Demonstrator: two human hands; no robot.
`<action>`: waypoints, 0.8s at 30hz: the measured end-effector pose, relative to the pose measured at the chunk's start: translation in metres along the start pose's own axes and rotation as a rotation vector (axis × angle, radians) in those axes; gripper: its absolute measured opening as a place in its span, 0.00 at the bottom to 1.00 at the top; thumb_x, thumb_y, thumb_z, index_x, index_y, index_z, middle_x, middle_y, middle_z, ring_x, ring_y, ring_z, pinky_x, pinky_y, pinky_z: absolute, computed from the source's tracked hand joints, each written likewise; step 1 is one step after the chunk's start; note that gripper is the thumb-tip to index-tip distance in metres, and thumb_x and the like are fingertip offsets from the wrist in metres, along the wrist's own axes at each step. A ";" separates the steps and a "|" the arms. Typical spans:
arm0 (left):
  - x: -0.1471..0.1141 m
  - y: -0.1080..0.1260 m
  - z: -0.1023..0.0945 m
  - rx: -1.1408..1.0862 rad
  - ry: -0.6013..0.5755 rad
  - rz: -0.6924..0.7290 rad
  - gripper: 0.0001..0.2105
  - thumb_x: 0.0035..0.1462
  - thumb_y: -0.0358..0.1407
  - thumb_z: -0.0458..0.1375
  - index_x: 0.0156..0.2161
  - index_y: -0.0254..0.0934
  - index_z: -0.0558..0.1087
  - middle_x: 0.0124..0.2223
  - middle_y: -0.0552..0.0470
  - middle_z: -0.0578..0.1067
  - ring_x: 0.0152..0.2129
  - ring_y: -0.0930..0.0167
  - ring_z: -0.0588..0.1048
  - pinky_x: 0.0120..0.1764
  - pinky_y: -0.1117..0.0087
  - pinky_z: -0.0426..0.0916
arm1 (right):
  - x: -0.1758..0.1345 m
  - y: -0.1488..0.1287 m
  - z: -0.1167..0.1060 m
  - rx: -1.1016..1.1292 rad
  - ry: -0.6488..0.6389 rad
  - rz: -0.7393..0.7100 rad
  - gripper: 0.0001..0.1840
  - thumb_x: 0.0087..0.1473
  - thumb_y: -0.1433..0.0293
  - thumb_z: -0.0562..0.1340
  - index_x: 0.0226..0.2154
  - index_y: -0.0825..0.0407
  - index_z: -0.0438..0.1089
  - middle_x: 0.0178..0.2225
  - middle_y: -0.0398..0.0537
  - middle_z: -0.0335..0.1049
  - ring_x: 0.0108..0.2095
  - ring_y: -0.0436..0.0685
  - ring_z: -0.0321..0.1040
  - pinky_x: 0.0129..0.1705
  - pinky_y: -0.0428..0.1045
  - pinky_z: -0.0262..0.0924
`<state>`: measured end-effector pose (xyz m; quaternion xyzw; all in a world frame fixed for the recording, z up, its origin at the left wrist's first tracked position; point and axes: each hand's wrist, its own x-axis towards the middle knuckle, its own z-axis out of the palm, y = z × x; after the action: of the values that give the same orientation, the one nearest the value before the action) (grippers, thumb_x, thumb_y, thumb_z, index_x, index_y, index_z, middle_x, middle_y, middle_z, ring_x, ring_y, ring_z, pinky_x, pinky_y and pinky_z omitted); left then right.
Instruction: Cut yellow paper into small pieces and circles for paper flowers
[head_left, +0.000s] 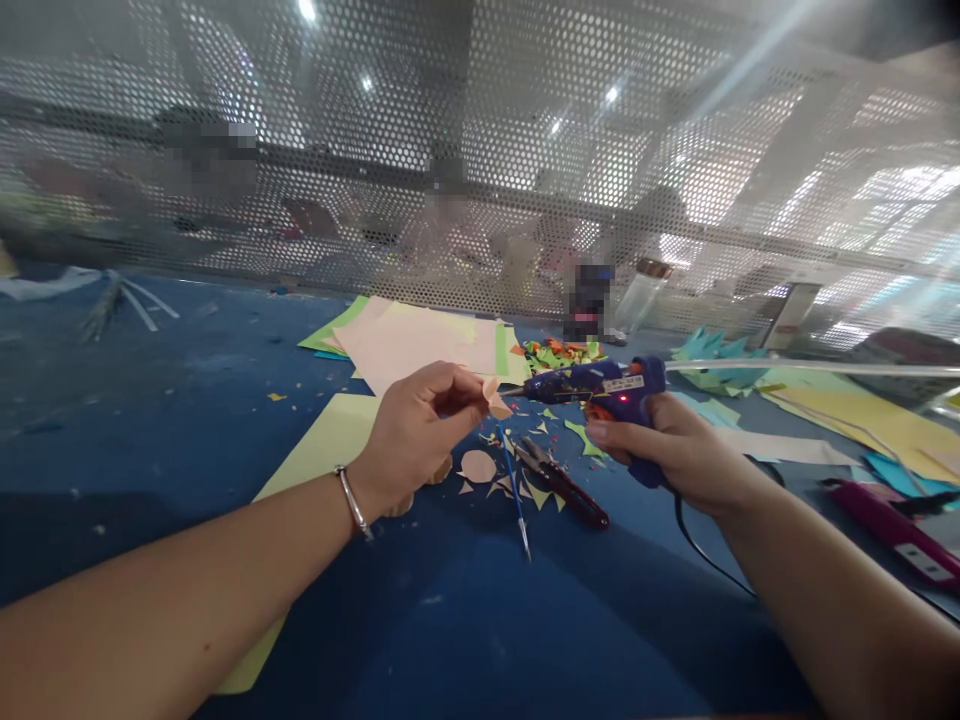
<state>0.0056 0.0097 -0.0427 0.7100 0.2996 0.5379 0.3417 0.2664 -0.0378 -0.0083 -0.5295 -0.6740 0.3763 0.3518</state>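
a perforated screen point(480, 120) rises along the far side of my scrap-littered blue table point(450, 630), over which my right hand point(679, 450) wraps around the blue glue gun point(566, 384), pointing left at the small pale paper curl point(497, 405) my left hand point(420, 420) pinches.

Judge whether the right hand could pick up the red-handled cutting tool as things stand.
Probably not: the right hand grips the glue gun, though the red-handled cutting tool lies nearby, uncovered.

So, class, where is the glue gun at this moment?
In the head view, the glue gun is right of centre in the right hand, pointing at the small paper piece pinched in the left hand.
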 end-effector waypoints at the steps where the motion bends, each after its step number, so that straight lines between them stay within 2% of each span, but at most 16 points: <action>1: 0.000 0.000 0.000 -0.007 -0.007 0.006 0.01 0.55 0.32 0.64 0.33 0.38 0.76 0.36 0.50 0.77 0.33 0.68 0.75 0.40 0.64 0.72 | 0.000 0.001 0.000 -0.013 0.000 -0.004 0.25 0.52 0.54 0.66 0.18 0.52 0.60 0.18 0.39 0.55 0.20 0.47 0.49 0.22 0.48 0.42; 5: -0.001 0.000 0.001 0.002 -0.011 0.018 0.01 0.55 0.30 0.63 0.32 0.37 0.75 0.35 0.50 0.76 0.32 0.69 0.74 0.39 0.64 0.71 | -0.001 0.002 -0.001 -0.039 -0.016 -0.013 0.24 0.52 0.54 0.66 0.18 0.52 0.60 0.18 0.39 0.54 0.20 0.47 0.50 0.22 0.47 0.43; 12: -0.001 0.001 0.001 0.022 -0.012 0.003 0.01 0.56 0.33 0.63 0.33 0.41 0.76 0.35 0.50 0.76 0.34 0.66 0.75 0.40 0.61 0.72 | 0.000 0.001 0.001 -0.044 -0.001 -0.049 0.24 0.51 0.55 0.66 0.18 0.51 0.58 0.17 0.37 0.52 0.19 0.47 0.48 0.21 0.46 0.43; 18: -0.001 0.004 0.000 0.042 -0.025 0.024 0.03 0.57 0.32 0.62 0.32 0.43 0.75 0.36 0.51 0.77 0.34 0.66 0.76 0.41 0.62 0.73 | 0.000 -0.003 0.003 -0.064 0.018 -0.048 0.19 0.50 0.57 0.67 0.21 0.50 0.61 0.17 0.38 0.52 0.20 0.48 0.49 0.21 0.47 0.44; 24: -0.001 0.005 -0.001 0.079 -0.024 0.023 0.04 0.56 0.31 0.61 0.32 0.43 0.76 0.36 0.51 0.78 0.34 0.65 0.76 0.41 0.62 0.73 | 0.000 -0.003 0.003 -0.081 0.032 -0.065 0.21 0.50 0.58 0.67 0.19 0.50 0.59 0.17 0.38 0.52 0.20 0.48 0.49 0.20 0.46 0.45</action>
<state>0.0046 0.0060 -0.0397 0.7329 0.3083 0.5208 0.3108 0.2626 -0.0383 -0.0069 -0.5272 -0.6998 0.3285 0.3528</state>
